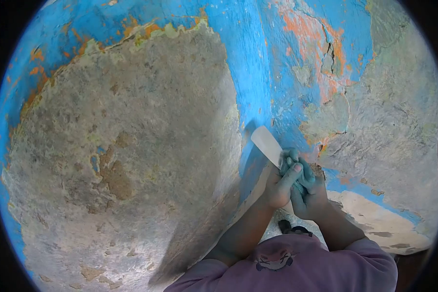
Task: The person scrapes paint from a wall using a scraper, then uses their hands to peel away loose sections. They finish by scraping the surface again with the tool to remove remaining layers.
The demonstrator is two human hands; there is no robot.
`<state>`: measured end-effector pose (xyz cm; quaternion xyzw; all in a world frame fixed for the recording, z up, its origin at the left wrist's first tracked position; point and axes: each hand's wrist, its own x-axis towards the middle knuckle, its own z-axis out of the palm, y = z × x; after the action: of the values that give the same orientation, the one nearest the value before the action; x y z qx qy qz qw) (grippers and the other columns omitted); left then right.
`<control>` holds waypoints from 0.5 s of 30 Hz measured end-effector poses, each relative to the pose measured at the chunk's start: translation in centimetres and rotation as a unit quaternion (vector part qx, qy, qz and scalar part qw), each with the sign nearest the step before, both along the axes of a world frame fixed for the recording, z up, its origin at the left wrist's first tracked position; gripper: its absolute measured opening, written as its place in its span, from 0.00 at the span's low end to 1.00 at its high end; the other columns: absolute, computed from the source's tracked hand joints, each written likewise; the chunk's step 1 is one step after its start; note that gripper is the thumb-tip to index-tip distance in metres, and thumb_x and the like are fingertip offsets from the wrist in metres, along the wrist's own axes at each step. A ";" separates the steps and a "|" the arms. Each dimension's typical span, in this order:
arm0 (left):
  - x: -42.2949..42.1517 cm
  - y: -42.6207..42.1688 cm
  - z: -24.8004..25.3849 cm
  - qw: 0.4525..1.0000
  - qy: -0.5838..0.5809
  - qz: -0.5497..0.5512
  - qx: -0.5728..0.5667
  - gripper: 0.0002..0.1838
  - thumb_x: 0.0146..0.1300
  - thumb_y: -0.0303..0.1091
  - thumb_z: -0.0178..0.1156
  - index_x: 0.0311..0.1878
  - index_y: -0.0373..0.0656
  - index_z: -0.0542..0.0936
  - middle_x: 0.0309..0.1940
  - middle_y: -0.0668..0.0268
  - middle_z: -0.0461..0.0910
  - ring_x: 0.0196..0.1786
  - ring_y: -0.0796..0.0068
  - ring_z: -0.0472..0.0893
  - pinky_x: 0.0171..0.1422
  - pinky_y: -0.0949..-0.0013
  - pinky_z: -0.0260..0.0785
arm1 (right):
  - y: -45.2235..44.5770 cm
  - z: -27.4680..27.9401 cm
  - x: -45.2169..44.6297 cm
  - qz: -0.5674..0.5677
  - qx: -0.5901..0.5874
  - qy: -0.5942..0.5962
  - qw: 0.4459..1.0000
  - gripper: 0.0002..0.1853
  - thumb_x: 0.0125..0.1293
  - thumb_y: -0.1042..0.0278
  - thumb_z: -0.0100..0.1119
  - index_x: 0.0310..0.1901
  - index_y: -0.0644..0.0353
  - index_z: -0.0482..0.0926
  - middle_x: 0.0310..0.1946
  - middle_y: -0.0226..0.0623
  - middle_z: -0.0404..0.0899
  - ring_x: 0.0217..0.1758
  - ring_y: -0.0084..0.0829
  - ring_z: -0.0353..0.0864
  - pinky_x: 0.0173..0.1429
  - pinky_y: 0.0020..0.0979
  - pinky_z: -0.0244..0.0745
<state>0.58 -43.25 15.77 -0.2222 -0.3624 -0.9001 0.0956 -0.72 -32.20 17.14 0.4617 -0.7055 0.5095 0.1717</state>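
Note:
Both my hands are clasped together low in front of me, their fingers coated in bluish dust. My left hand (pixel 281 189) and my right hand (pixel 312 192) wrap around the handle of a scraper (pixel 267 145), and the handle is hidden inside the fingers. Its flat, pale blade points up and to the left from the grip. The blade tip lies close to the blue painted strip (pixel 250 63) in the wall corner; whether it touches the paint I cannot tell.
On the left, a wall patch of bare grey plaster (pixel 155 107) is bordered by blue and orange paint. The right wall has peeling orange paint (pixel 306 39), a dark crack (pixel 330 51) and rough bare plaster (pixel 389 131). A pale ledge-like surface (pixel 374 219) runs along the lower right.

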 end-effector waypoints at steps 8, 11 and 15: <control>0.4 -0.8 -0.2 0.999 -0.026 0.011 0.027 0.09 0.66 0.26 0.50 0.47 0.45 0.66 0.31 0.63 0.73 0.38 0.73 0.76 0.44 0.70 0.70 | -0.2 -0.3 -0.1 0.004 0.015 -0.026 1.000 0.09 0.53 0.76 0.56 0.37 0.63 0.77 0.25 0.48 0.77 0.26 0.46 0.80 0.30 0.36 0.73; 0.2 -0.2 -1.3 0.999 -0.043 0.003 -0.010 0.08 0.66 0.26 0.50 0.46 0.45 0.66 0.32 0.64 0.74 0.38 0.75 0.76 0.43 0.72 0.70 | -0.6 -0.3 0.3 -0.016 -0.059 0.025 0.998 0.07 0.54 0.77 0.55 0.36 0.63 0.77 0.24 0.46 0.77 0.24 0.46 0.79 0.29 0.34 0.72; -0.2 -2.0 0.1 0.999 0.001 0.001 0.049 0.07 0.67 0.27 0.49 0.47 0.45 0.66 0.33 0.62 0.74 0.38 0.75 0.77 0.43 0.72 0.70 | -1.4 -1.5 0.0 0.004 0.049 -0.062 0.997 0.10 0.55 0.77 0.54 0.40 0.66 0.77 0.27 0.47 0.78 0.26 0.44 0.80 0.31 0.34 0.73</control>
<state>0.35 -45.30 15.86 -0.2176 -0.3182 -0.9165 0.1072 -0.68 -33.59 15.61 0.4399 -0.7371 0.5025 0.1032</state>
